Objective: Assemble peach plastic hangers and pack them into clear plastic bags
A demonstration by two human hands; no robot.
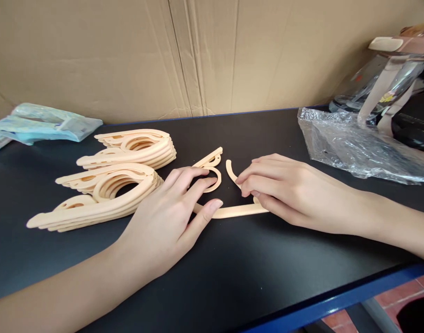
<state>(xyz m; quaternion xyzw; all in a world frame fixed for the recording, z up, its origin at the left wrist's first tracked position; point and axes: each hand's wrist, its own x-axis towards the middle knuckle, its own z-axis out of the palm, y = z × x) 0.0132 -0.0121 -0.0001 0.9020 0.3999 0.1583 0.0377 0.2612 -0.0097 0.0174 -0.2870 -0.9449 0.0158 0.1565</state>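
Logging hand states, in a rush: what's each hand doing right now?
Left hand: open, fingertips on the ring of the beige hanger.
Right hand: fingers curled at the curved strip; firm grip cannot be told.

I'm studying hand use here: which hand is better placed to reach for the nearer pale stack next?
Probably the left hand: it lies right beside the nearer stack, while the right hand is farther off, towards the right of the single piece.
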